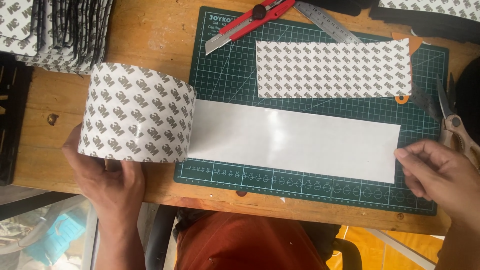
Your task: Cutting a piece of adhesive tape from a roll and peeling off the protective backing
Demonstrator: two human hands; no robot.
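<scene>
Left hand grips the wide roll of double-sided tape from below, fingers curled around its near edge, thumb on the lower face. The roll has a white liner with a repeating grey print and sits on the wooden desk at the left edge of the green cutting mat.

An unrolled strip, plain glossy white side up, runs from the roll rightward across the mat, lying flat. Right hand pinches the strip's free end at the lower right corner, fingertips closed on the edge. Strip looks taut and parallel to the mat's grid lines.

Above the strip, apart from it: a cut rectangular piece of the same printed liner lying flat on the mat, with an orange tab poking out at its right edge. At the top of the mat are a red utility knife and a steel ruler, close together. Scissors lie at the right edge of the mat, just beyond the right hand. A stack of cut printed pieces is at top left of the desk.
</scene>
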